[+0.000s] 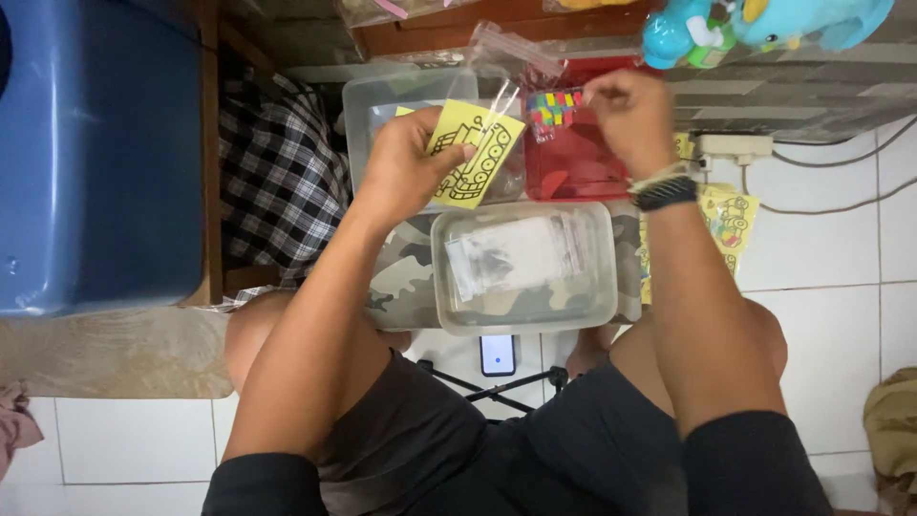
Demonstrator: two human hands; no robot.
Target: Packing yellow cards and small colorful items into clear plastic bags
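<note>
My left hand holds a yellow card with a black line drawing of a tank, together with the lower part of a clear plastic bag. My right hand pinches a small strip of many-coloured squares at the bag's right side. Both hands hover over two clear plastic tubs, a far one and a near one that holds a small clear packet. A red container lies under my right hand.
A blue plastic box stands at the left beside checked cloth. More yellow cards lie on the white tiles at the right, near a power strip. A blue toy sits at the top right. A phone lies between my knees.
</note>
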